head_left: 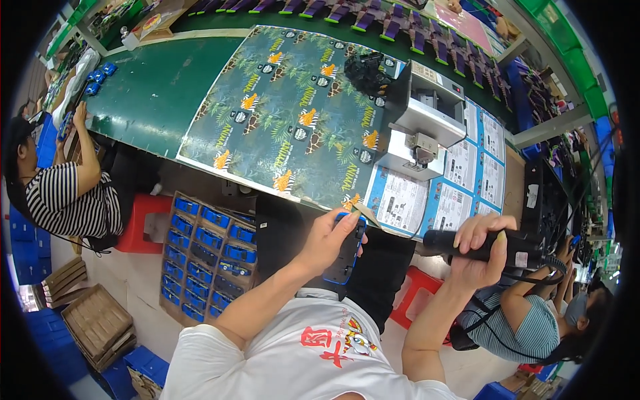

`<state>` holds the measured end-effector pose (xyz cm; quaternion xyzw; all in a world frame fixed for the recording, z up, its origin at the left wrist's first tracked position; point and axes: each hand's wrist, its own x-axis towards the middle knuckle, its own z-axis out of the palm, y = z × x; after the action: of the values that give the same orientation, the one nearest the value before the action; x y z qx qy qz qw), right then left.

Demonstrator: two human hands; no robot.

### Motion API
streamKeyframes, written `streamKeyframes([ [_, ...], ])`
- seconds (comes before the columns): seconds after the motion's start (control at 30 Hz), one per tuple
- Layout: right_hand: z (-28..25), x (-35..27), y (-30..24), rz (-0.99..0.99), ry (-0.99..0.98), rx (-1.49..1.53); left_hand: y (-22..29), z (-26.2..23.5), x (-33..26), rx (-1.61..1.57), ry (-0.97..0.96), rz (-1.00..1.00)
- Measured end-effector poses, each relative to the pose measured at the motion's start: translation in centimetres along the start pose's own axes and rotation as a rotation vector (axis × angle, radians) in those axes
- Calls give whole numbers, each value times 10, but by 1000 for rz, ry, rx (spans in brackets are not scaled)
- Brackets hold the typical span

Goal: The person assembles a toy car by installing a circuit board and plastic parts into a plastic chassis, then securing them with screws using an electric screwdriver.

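My left hand (323,243) is closed around a toy car part (342,261) with a black underside and blue edge, held in front of my waist just off the bench's near edge. In my right hand (479,259) is a black electric screwdriver (441,241), its cord trailing off at the right end. The tool lies nearly level, with its left tip pointing toward the toy car part and apart from it. Beyond my hands, a grey metal screw feeder (430,110) stands on the bench. A heap of small black parts (367,72) lies beside it.
A patterned sheet (267,113) covers the green bench (143,87). A compartmented box of blue toy cars (207,217) sits below at left. Purple and green parts (367,19) line the far conveyor. People work at left and right, near red stools (143,223).
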<state>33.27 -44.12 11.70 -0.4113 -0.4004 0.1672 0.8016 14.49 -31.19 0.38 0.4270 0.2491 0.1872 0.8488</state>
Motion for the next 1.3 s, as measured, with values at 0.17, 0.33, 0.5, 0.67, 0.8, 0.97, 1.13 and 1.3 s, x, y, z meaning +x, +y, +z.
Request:
streamKeyframes([
  [0.17,14,46,14,-154,116,102,3,6,5,-65,27,-134],
  [0.33,27,84,41,-236,183,-8,23,15,21,-149,30,-182],
  [0.5,29,88,63,-230,175,-179,32,6,42,-66,2,-45],
  [0.67,42,97,53,-104,156,-300,30,-2,60,-35,65,7],
  [0.8,39,86,51,15,219,-63,26,-2,63,35,49,7],
  [0.97,48,62,38,-100,52,122,28,-2,63,100,12,4],
  [1.13,61,54,56,-89,-26,210,24,-2,64,110,4,26],
  [1.3,64,48,65,-61,-30,193,26,3,63,117,23,27],
])
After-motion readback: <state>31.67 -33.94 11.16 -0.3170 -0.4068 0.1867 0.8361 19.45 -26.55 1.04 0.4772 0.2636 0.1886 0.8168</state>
